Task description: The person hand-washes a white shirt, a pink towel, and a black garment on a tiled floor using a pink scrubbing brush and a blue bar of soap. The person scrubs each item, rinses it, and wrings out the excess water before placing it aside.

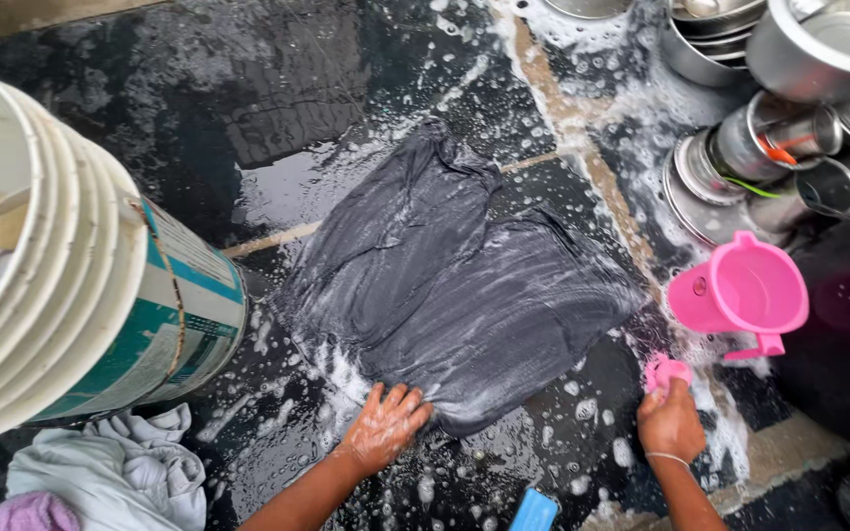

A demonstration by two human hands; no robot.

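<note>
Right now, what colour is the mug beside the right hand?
Pink, seen in the head view: the mug lies near the right hand.

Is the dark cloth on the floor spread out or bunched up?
Mostly spread. The dark cloth lies flat and soapy on the wet floor, wrinkled only at its far end. The left hand presses its near edge.

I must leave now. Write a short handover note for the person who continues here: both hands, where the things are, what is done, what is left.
Left hand: open, flat on the near edge of the dark garment.
Right hand: shut on a small pink object, beside the pink jug.
Garment lies spread on the wet black floor, covered in suds.
Done: garment soaped.
Left: suds not yet rinsed; pale clothes wait by the white bucket.
</note>
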